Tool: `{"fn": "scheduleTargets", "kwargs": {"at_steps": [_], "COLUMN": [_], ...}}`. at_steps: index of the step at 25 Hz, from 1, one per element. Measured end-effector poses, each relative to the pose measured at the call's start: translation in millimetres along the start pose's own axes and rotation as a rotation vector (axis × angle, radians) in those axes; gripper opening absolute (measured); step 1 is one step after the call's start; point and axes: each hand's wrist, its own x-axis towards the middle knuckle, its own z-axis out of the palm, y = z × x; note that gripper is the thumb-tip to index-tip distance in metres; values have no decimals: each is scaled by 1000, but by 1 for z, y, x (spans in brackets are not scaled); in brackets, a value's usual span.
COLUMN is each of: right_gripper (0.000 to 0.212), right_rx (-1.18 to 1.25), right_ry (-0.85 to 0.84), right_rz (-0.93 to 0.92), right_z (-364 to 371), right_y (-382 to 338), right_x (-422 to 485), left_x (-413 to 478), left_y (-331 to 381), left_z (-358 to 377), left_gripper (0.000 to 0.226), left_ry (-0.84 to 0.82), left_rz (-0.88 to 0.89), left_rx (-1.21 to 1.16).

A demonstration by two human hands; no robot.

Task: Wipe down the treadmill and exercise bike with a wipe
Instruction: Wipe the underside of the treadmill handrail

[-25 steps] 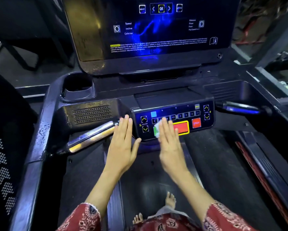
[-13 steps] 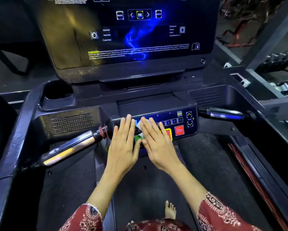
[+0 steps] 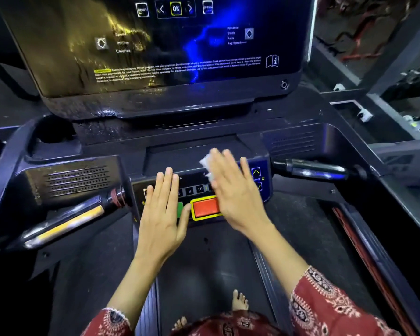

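Dim gym floor lies dark round a black treadmill [image 3: 252,132]. Its long axis runs from the bottom of the frame up to the console at the top, and the belt [image 3: 204,267] fills the lower middle. At the left edge a cup holder [image 3: 51,139] sits above a speaker grille [image 3: 78,180]. Below them the left handlebar [image 3: 65,224], with a yellow glint, slants up toward the key panel [image 3: 192,180].

The left hand [image 3: 164,214] lies flat on the left part of that panel, fingers straight and pointing up the frame, its grip released and holding nothing. Its thumb ends beside a green button [image 3: 180,209], and next comes a red button [image 3: 205,207] in a yellow frame.

The wipe [image 3: 205,162], small and white, lies at the panel's top edge just right of centre. It is pressed under the straight fingers of the right hand [image 3: 230,192], whose grip is released rather than curled round it. Only the wipe's upper-left corner shows, so its long axis cannot be told. The right handlebar [image 3: 313,169] juts toward the right edge. Grey metal framing [image 3: 386,76] crosses the upper right.

On the screen [image 3: 155,76], from the left, stand "Speed", "Incline" and "Calories", then "OK" at top centre, then "Distance", "Pace" and "Avg Speed". The fine print below them is too small to read. Panel keys read "8" and "10". Red patterned sleeves [image 3: 325,304] and a bare foot [image 3: 239,300] show at the bottom.
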Motion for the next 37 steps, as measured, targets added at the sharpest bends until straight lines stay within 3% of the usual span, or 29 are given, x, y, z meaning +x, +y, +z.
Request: {"fn": "scheduleTargets", "kwargs": {"at_steps": [2, 4, 8, 9, 14, 17, 20, 23, 25, 29, 31, 34, 35, 37], "right_gripper": [48, 49, 45, 45, 50, 51, 50, 49, 49, 52, 63, 58, 52, 49], "right_rx": [59, 138, 124, 88, 269, 176, 67, 135, 152, 50, 53, 183, 197, 269], "right_ry": [113, 133, -32, -31, 50, -33, -6, 58, 35, -80, -57, 5, -2, -67], "right_rz": [320, 457, 0, -27, 412, 309, 230, 404, 425, 2, 84, 471, 471, 265], "right_z": [-10, -11, 2, -1, -12, 0, -1, -11, -8, 5, -2, -3, 3, 11], "right_y": [36, 35, -10, 0, 34, 5, 22, 26, 13, 10, 32, 6, -15, -42], "right_x": [-7, -9, -6, -5, -30, -79, -74, -23, -19, -81, -88, -70, -68, -75], "left_x": [1, 2, 7, 9, 9, 8, 9, 9, 8, 8, 8, 7, 7, 4], "left_y": [4, 9, 13, 14, 17, 16, 15, 14, 14, 14, 14, 12, 12, 10], "left_z": [1, 4, 9, 10, 13, 14, 14, 15, 15, 14, 13, 11, 11, 10], "left_gripper": [59, 59, 58, 57, 56, 56, 56, 55, 55, 54, 54, 55, 55, 55], "left_ry": [8, 10, -14, -16, 14, 27, 45, 50, 50, 45, 43, 31, 22, 4], "left_rz": [-1, 6, 36, 42, 67, 76, 87, 95, 97, 107, 107, 101, 107, 123], "left_rx": [-2, -1, -20, -22, 4, 17, 24, 32, 35, 20, 10, -3, -9, -11]}}
